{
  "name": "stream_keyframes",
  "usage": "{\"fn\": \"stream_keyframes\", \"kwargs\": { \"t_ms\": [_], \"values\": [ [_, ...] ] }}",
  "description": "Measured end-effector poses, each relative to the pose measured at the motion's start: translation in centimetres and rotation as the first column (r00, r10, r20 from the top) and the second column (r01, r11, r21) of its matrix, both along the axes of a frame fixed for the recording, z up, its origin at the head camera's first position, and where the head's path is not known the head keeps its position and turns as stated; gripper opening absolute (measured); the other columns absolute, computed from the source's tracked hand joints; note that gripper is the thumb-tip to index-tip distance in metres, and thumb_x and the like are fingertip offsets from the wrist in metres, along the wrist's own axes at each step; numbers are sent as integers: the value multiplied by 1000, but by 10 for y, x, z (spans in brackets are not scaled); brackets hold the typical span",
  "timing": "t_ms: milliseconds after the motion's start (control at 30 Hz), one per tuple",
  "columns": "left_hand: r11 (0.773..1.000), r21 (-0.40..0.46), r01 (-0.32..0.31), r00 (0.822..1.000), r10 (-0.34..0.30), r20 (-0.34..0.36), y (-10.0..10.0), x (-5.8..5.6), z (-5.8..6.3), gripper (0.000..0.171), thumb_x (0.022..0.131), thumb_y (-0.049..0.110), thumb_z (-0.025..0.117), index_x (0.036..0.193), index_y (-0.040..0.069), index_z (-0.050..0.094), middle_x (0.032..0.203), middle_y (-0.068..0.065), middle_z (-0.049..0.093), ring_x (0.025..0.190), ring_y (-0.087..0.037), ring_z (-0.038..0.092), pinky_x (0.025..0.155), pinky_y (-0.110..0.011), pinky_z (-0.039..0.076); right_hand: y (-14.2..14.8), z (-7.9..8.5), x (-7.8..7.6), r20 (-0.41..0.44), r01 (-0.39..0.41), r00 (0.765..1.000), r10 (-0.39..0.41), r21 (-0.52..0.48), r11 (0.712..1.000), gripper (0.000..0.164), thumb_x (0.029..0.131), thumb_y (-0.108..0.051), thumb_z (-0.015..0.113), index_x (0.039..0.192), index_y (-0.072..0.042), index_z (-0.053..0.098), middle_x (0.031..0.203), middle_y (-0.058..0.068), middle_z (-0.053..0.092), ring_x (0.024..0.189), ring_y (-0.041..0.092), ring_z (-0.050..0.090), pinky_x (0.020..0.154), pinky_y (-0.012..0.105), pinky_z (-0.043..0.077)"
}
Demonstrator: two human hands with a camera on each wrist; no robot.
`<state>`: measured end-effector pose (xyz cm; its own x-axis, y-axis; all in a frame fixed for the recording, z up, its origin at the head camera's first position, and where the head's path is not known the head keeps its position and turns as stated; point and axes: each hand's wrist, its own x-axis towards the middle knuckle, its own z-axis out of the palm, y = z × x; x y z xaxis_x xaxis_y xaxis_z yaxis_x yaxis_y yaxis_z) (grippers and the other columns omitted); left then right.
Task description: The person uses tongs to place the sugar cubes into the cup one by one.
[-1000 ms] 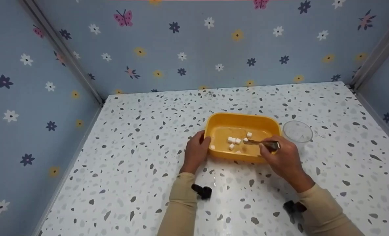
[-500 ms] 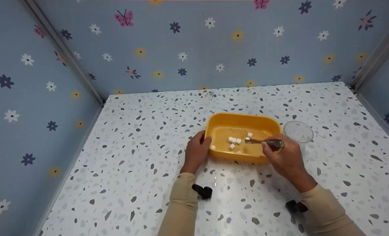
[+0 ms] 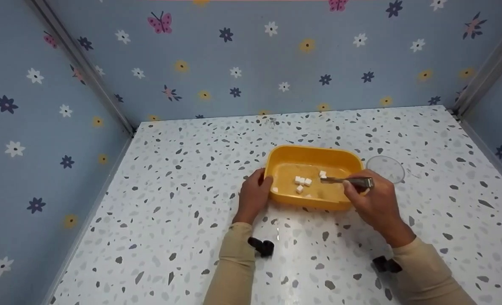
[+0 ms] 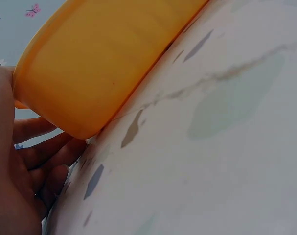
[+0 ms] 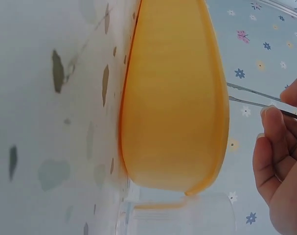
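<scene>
A yellow plastic tub [image 3: 314, 154] stands on the table with several small white cubes [image 3: 302, 181] on its floor. My left hand [image 3: 252, 200] grips the tub's left end, thumb at the rim and the other fingers outside, under the corner in the left wrist view. Metal tweezers [image 3: 352, 182] are pinched between thumb and fingers of my right hand [image 3: 378, 204] above the tub's right part. Their tips are beside a white cube [image 3: 322, 174]; whether they grip one cannot be told. In the right wrist view the two tweezer arms [image 5: 248, 102] stand slightly apart.
A clear round container [image 3: 385, 169] stands just right of the tub, partly behind my right hand. The speckled white table [image 3: 183, 203] reaches back to a flowered blue wall [image 3: 259, 55]. Panels close off both sides.
My right hand and the tweezers have shifted a little to the right. A cube near the tips has moved right with them, close to another cube. The left hand and tub stay put.
</scene>
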<state>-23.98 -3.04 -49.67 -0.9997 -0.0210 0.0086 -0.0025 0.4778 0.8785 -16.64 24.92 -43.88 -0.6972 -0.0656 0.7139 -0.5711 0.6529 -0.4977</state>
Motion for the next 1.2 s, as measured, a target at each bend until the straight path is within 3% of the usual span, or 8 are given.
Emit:
{"fn": "stream_keyframes", "kwargs": {
  "t_ms": [600, 1200],
  "values": [
    [999, 46, 0, 1000, 0, 10, 1, 0, -1, 47, 99, 36, 52, 142, 15, 58, 128, 0, 65, 103, -16, 59, 94, -35, 49, 11, 9, -1, 2, 60, 998, -60, 14, 998, 7, 84, -2, 73, 87, 3, 69, 78, 7, 66, 66, 14, 56, 66, 8, 45],
    [999, 43, -2, 1000, 2, -23, 2, -2, -2, 53, 96, 30, 51, 148, 19, 52, 137, 1, 60, 111, -14, 57, 100, -35, 45, 15, 12, 0, 20, 94, 995, -94, 8, 996, 5, 86, -2, 72, 88, 2, 71, 80, 5, 67, 67, 14, 56, 67, 8, 44]
  ]
}}
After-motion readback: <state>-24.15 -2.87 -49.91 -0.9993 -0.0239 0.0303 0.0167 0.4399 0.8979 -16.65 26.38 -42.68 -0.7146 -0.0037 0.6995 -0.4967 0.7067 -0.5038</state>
